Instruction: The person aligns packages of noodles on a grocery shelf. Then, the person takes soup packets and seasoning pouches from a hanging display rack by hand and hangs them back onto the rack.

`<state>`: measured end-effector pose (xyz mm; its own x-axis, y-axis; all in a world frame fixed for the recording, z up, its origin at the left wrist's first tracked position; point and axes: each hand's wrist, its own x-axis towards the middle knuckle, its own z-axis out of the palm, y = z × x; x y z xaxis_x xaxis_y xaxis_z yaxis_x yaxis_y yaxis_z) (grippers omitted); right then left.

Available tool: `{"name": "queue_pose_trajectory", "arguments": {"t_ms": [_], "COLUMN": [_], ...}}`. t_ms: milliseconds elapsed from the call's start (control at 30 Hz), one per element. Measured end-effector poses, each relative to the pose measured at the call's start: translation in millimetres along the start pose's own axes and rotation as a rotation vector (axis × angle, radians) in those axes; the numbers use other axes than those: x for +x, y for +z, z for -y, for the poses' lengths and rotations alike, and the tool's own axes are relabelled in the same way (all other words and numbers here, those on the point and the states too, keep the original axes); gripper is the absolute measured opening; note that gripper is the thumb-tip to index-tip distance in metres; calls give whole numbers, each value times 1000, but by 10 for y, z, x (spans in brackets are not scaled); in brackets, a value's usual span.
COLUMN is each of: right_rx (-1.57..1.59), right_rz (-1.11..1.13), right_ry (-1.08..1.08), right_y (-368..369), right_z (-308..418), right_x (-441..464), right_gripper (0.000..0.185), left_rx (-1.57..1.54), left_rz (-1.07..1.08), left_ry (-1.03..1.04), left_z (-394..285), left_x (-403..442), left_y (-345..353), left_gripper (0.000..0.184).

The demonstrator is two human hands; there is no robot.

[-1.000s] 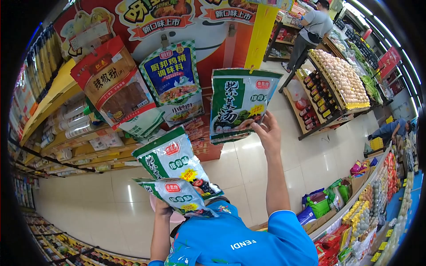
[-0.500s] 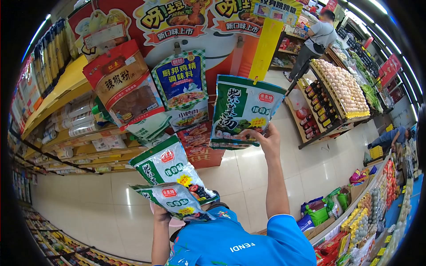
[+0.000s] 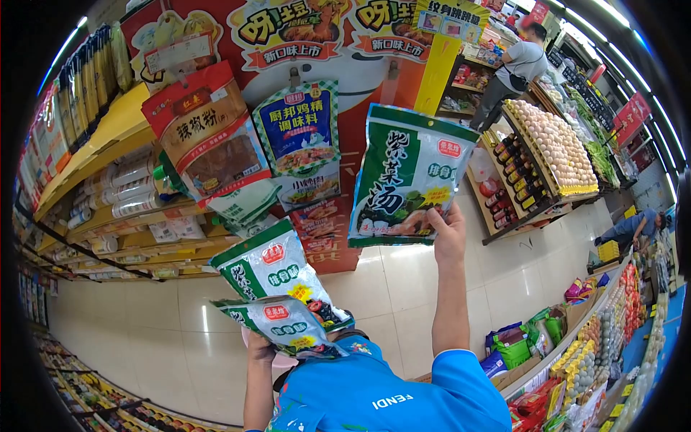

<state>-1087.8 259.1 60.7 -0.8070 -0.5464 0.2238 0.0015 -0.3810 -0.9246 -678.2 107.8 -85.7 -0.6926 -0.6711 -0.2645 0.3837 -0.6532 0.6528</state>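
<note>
Right hand (image 3: 450, 232) has a seaweed soup packet (image 3: 412, 155) by its lower right edge, thumb on the front face, clamped (other fingers mostly behind). Packet is up front, slightly tilted, printed side showing, just in front of the lower end of a yellow hanging strip (image 3: 437, 68). Left hand (image 3: 260, 349), nearer and lower, clamped at the left edge of a silver-green soup packet (image 3: 289, 327); fingertips hidden, can't tell their exact placement. Second silver-green packet (image 3: 268, 273) lies just behind that one, overlapped, tilted. Far left: red chili powder bag (image 3: 209, 140), and right of it a chicken essence seasoning bag (image 3: 299, 133), both against the display. Far right: egg stand (image 3: 553, 147), person in grey shirt (image 3: 527, 59) beyond.
</note>
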Motion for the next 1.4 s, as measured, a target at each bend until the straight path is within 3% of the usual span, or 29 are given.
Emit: {"name": "queue_pose_trajectory", "arguments": {"t_ms": [167,233,500,600,800,833,933,1200,1400], "right_rx": [54,-25,-25,-9,-22,-57,-20,16,-38], "right_rz": [-22,-140,-24,-21,217,132,246,382,314], "right_ry": [-5,-73,-45,36,235,267,427,834,888], "right_y": [126,179,130,119,-38,-20,-7,138,282], "right_z": [203,241,181,80,-265,-376,-544,-914,-879], "right_x": [-81,-120,-497,-647,-768,-805,-838,-992,-1076], "right_gripper": [32,29,38,37,36,35,34,30,26], "left_rx": [32,11,-101,-191,-199,-176,-149,-262,-316], "left_rz": [72,60,-33,-53,-253,-313,-475,-554,-549], "left_ry": [36,22,48,35,120,115,99,158,153], "left_z": [-63,29,11,84,156,192,307,376,421], "left_x": [10,89,-222,-309,-491,-521,-614,-676,-663], "left_y": [169,22,3,-54,60,53,72,296,201], "left_gripper": [98,97,76,69,56,55,49,40,38]}}
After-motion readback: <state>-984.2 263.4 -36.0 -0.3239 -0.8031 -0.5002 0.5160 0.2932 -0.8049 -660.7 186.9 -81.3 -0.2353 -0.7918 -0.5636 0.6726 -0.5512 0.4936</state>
